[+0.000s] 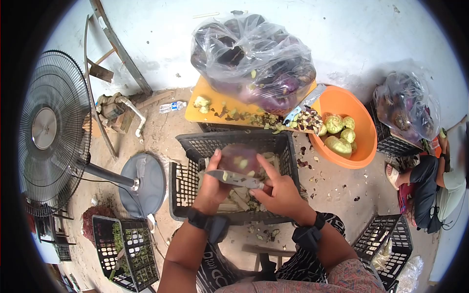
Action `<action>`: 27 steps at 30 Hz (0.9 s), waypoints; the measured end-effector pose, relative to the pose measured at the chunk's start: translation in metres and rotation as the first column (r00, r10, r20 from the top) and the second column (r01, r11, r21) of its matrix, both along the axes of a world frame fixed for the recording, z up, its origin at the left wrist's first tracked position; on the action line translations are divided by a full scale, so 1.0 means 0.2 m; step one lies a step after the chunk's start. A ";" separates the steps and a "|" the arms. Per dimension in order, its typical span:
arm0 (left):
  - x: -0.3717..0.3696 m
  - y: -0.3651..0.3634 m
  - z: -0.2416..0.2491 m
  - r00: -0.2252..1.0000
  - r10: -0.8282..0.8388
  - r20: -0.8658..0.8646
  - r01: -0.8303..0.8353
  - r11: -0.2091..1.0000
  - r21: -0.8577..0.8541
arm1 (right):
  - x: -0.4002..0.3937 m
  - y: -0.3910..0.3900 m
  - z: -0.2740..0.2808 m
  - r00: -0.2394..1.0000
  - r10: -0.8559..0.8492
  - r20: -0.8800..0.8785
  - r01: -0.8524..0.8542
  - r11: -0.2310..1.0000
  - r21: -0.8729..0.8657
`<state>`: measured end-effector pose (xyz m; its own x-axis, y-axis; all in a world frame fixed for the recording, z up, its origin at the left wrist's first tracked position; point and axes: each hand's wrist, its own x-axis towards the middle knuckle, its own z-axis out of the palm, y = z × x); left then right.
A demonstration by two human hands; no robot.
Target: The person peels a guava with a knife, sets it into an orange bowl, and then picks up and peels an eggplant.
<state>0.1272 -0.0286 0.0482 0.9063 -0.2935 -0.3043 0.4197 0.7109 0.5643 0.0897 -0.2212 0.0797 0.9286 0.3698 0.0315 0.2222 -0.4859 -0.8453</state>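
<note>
My left hand is wrapped round the left side of a round purple eggplant, which is blurred and has pale patches where skin is off. My right hand grips a knife by its handle, mostly hidden in the fingers. Its wide blade lies across the near side of the eggplant, with bits of peel on it. The right index finger is stretched along the eggplant's right side. Below both hands stands a black plastic crate with pale peelings inside.
A clear bag of eggplants sits on a yellow board with scraps. Right of it, an orange basin holds peeled eggplants. A standing fan is at left, crates low on both sides. A person sits far right.
</note>
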 end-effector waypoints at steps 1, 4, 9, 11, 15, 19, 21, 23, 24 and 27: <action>0.01 0.00 -0.03 0.999 0.021 0.045 -0.020 1.000 -0.007 | 0.00 0.00 0.00 1.000 0.000 0.001 0.000 1.000 0.000; 0.03 0.01 -0.03 0.998 0.064 0.005 -0.064 0.995 -0.083 | -0.01 0.01 -0.01 0.989 0.076 0.126 -0.056 0.987 -0.154; 0.02 0.02 -0.02 0.998 0.067 0.012 -0.065 0.988 -0.140 | -0.01 0.01 0.00 0.989 0.049 0.142 -0.035 0.994 -0.100; 0.01 0.02 -0.01 0.999 0.046 -0.016 -0.048 0.989 -0.138 | 0.00 0.00 0.00 0.987 0.045 0.157 -0.029 0.995 -0.100; -0.01 0.02 0.01 0.999 0.008 -0.042 -0.015 0.986 -0.163 | 0.02 0.00 0.01 0.988 0.010 0.152 0.000 0.998 -0.065; -0.01 0.02 0.02 1.000 0.005 -0.030 -0.008 0.994 -0.108 | 0.03 -0.01 0.00 0.990 0.003 0.143 0.002 1.000 -0.031; -0.01 0.01 0.02 0.999 0.016 -0.031 -0.018 0.996 -0.086 | 0.03 -0.01 0.01 0.991 0.006 0.131 -0.002 0.999 -0.032; -0.01 0.00 0.03 0.999 0.048 -0.027 -0.049 0.996 -0.068 | 0.02 -0.01 0.01 0.992 0.010 0.124 -0.005 0.999 -0.039; 0.00 0.00 0.03 0.998 0.048 -0.027 -0.049 0.996 -0.068 | 0.02 -0.01 0.01 0.993 0.014 0.119 -0.009 0.999 -0.045; 0.00 0.00 0.01 0.998 0.050 0.034 -0.049 0.998 -0.034 | 0.01 -0.01 0.00 0.992 0.013 0.126 -0.004 0.997 -0.073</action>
<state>0.1270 -0.0287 0.0507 0.9298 -0.2569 -0.2635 0.3639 0.7488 0.5540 0.0915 -0.2228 0.0807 0.9155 0.3836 0.1211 0.3294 -0.5423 -0.7729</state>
